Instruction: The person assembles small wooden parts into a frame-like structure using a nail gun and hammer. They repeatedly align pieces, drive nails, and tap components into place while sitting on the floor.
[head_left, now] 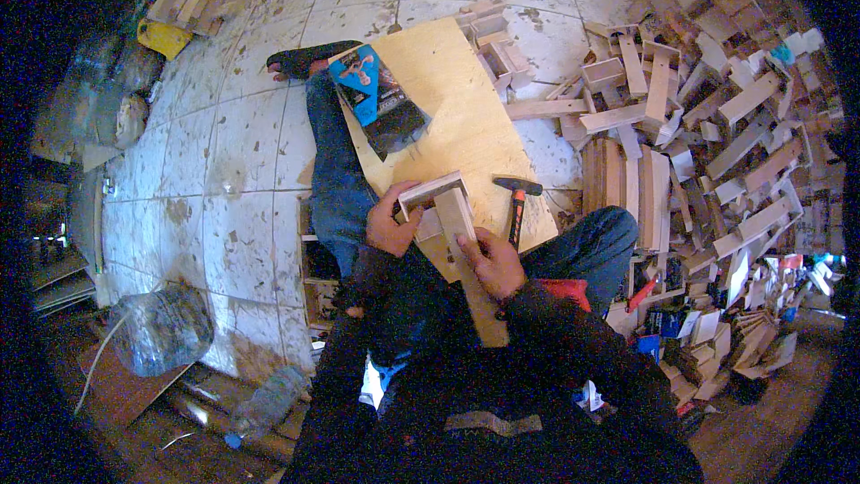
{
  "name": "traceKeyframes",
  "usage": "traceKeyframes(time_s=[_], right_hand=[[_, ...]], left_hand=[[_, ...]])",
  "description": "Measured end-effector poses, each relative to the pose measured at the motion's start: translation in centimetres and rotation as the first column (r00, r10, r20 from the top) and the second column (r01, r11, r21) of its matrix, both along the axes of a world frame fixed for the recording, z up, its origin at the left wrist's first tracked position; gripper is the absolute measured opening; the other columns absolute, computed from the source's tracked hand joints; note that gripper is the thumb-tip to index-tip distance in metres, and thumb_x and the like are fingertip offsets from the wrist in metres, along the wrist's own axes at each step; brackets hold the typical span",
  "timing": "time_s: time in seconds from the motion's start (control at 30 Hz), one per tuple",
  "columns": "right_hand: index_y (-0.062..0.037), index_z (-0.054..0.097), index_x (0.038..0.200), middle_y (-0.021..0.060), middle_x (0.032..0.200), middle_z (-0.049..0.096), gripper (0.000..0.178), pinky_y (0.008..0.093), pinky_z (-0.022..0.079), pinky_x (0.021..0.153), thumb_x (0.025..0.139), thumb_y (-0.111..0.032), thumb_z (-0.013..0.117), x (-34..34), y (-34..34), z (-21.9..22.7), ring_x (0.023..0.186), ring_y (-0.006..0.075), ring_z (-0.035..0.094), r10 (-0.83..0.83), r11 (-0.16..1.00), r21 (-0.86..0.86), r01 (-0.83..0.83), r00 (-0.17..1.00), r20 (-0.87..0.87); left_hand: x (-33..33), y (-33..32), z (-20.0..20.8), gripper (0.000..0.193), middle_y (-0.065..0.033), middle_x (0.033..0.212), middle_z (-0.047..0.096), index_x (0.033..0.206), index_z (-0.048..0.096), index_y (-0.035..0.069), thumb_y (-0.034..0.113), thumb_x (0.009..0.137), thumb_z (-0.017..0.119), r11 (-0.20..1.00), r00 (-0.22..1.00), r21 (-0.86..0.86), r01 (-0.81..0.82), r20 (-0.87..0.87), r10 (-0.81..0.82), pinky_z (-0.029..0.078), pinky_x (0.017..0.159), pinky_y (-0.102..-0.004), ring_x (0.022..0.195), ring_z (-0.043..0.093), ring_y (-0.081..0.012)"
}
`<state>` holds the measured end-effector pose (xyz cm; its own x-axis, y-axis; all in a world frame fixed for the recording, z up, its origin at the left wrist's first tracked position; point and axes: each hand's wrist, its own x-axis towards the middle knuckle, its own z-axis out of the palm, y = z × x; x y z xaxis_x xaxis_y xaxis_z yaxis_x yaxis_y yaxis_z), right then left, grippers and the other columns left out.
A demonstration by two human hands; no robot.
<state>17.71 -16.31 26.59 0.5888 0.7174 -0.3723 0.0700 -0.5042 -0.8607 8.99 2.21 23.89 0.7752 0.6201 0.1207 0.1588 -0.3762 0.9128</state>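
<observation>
Both hands hold a wooden piece, a long flat board with a shallow box-like frame at its far end. My left hand is closed around the left corner of that frame. Closed on the board's right edge, lower down, is my right hand; the board's near end points toward my lap. A hammer with a dark head and an orange-and-black handle lies on the plywood sheet, just right of the held piece. Farther off on the same sheet is a blue-and-black printed packet.
Many box-and-board wooden pieces are heaped on the right, with small offcuts nearer me. Open wooden boxes stand beyond the sheet. On the left are a clear plastic bag, a plastic bottle and a stained tiled floor.
</observation>
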Motion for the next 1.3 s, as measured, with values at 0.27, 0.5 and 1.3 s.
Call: traceKeyframes(time_s=[0.27, 0.5, 1.3], right_hand=[[0.002, 0.06, 0.095, 0.0167, 0.087, 0.065, 0.053, 0.0367, 0.049, 0.075, 0.093, -0.049, 0.047, 0.9, 1.1, -5.3, 0.083, 0.0268, 0.063, 0.104, 0.992, -0.042, -0.117, 0.966, -0.237], [-0.0002, 0.065, 0.09, 0.0197, 0.084, 0.066, 0.059, 0.0415, 0.048, 0.074, 0.089, -0.057, 0.047, 0.8, 0.1, -5.5, 0.08, 0.0318, 0.064, 0.147, 0.987, -0.027, -0.156, 0.965, -0.217], [0.0019, 0.044, 0.111, 0.0255, 0.102, 0.056, 0.083, 0.0466, 0.051, 0.073, 0.067, -0.064, 0.069, 0.6, -16.1, 5.8, 0.088, 0.0408, 0.062, -0.047, 0.737, -0.63, 0.244, 0.949, 0.313]], left_hand=[[-0.3, 0.3, -0.9, 0.039, -0.0124, 0.104, 0.066, 0.114, 0.058, 0.005, 0.003, 0.077, 0.067, 0.994, 0.999, -0.104, 0.034, -0.039, -0.039, 0.049, 0.086, -0.0318, 0.098, 0.063, -0.0223], [-0.4, 0.0, -0.3, 0.034, -0.0113, 0.1, 0.067, 0.112, 0.06, 0.005, 0.005, 0.079, 0.068, 0.996, 0.996, -0.027, 0.079, -0.032, -0.08, 0.051, 0.079, -0.0306, 0.092, 0.065, -0.0198], [-8.9, 2.2, -2.3, 0.076, -0.0151, 0.127, 0.05, 0.138, 0.031, 0.006, 0.001, 0.068, 0.062, 0.964, 0.94, -0.181, -0.196, 0.243, 0.237, 0.046, 0.091, -0.0408, 0.108, 0.054, -0.0285]])
